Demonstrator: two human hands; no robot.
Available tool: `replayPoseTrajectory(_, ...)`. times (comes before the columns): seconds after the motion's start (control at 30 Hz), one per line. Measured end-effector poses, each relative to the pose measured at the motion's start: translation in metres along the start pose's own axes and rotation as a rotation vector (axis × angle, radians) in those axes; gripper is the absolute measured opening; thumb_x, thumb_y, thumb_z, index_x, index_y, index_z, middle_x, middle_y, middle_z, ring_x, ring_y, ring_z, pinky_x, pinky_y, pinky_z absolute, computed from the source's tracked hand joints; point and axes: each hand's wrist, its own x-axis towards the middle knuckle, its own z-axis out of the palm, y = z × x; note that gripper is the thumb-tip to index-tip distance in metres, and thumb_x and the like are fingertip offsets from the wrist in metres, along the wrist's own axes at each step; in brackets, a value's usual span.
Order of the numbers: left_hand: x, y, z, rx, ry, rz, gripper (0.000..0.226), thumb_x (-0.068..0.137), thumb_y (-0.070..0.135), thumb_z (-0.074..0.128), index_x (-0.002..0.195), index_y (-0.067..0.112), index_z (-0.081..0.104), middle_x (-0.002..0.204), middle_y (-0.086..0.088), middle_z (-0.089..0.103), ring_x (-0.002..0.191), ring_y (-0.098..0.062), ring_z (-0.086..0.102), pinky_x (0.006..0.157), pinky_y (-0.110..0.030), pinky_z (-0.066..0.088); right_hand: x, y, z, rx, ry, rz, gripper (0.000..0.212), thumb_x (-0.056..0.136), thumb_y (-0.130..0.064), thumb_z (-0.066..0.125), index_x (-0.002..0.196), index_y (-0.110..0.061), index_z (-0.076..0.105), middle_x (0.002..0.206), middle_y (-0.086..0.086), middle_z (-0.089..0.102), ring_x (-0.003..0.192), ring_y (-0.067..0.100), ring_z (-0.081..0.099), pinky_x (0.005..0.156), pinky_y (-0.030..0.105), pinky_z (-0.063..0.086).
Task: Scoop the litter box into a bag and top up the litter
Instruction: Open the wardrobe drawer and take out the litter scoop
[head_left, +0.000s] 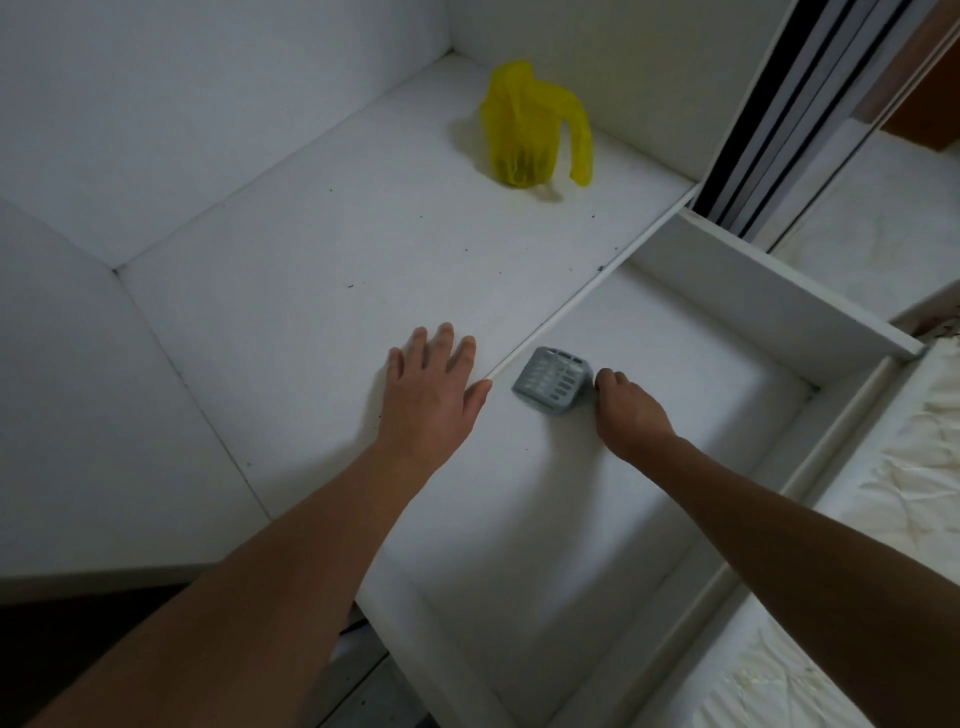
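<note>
Right hand (631, 410) curled round handle of grey scoop (551, 383), scoop head just left of the fingers on white floor. Left hand (434, 395) flat, fingers spread, beside it. Yellow bag (530, 127) well beyond both.

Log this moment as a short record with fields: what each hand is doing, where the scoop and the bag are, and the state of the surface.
left hand: flat, fingers spread, pressing on the white raised platform
right hand: fingers curled at the scoop's handle end
scoop: grey, slotted, in the lower white tray beside the platform edge
bag: yellow plastic, standing on the platform near the far corner, apart from both hands
debris: a few dark specks scattered on the platform
</note>
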Motion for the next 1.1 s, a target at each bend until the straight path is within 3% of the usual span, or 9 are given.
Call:
replayPoseTrajectory(0.13,0.001,0.001,-0.001,-0.009,-0.031,-0.017,0.058,0.097,0.05,0.032,0.14,0.014,0.048,0.148,-0.015,0.043,0.136,-0.041,0.038,0.105,-0.058,0.035,-0.016,0.002,-0.012,0.039,0.051,0.005,0.018,0.098,-0.023,0.041,0.11,-0.01,0.046,0.102,0.01,0.056,0.075,0.023,0.051,0.062,0.033,0.039)
replayPoseTrajectory(0.33,0.002,0.002,-0.006,-0.027,-0.062,-0.026,0.054,0.096,0.047,0.045,0.14,0.015,0.049,0.149,-0.014,0.042,0.137,-0.04,0.037,0.106,-0.057,0.034,-0.055,0.02,-0.032,0.031,0.035,0.069,0.023,0.095,-0.031,0.051,0.109,-0.013,0.054,0.104,0.006,0.059,0.086,0.025,0.06,0.069,0.033,0.045)
replayPoseTrajectory(0.5,0.003,0.002,-0.007,-0.089,-0.047,-0.045,0.053,0.092,0.044,0.057,0.136,0.015,0.054,0.146,-0.014,0.046,0.135,-0.04,0.039,0.105,-0.058,0.034,-0.096,0.037,-0.058,0.154,0.202,0.102,0.017,0.09,-0.03,0.059,0.103,-0.018,0.06,0.095,-0.001,0.059,0.08,0.019,0.055,0.064,0.03,0.041)
replayPoseTrajectory(0.83,0.001,0.001,-0.006,-0.124,-0.007,-0.025,0.053,0.092,0.041,0.06,0.133,0.008,0.057,0.141,-0.02,0.05,0.13,-0.045,0.043,0.101,-0.059,0.037,-0.17,0.058,-0.08,0.364,0.565,0.203,0.026,0.083,-0.027,0.073,0.107,-0.018,0.069,0.089,-0.013,0.053,0.079,0.008,0.053,0.069,0.022,0.038)
replayPoseTrajectory(0.97,-0.001,0.003,-0.005,-0.131,0.027,-0.002,0.057,0.09,0.045,0.051,0.129,0.005,0.06,0.137,-0.024,0.053,0.125,-0.048,0.046,0.098,-0.06,0.038,-0.207,0.073,-0.07,0.405,0.611,0.303,0.024,0.083,-0.027,0.072,0.105,-0.017,0.07,0.087,-0.012,0.053,0.076,0.007,0.054,0.065,0.018,0.038)
replayPoseTrajectory(1.1,-0.001,0.002,-0.001,-0.146,0.052,-0.009,0.055,0.09,0.042,0.056,0.128,0.003,0.06,0.137,-0.025,0.052,0.125,-0.049,0.046,0.099,-0.061,0.038,-0.229,0.082,-0.057,0.447,0.605,0.4,0.025,0.084,-0.03,0.071,0.106,-0.018,0.071,0.092,-0.011,0.054,0.074,0.002,0.051,0.064,0.014,0.04)
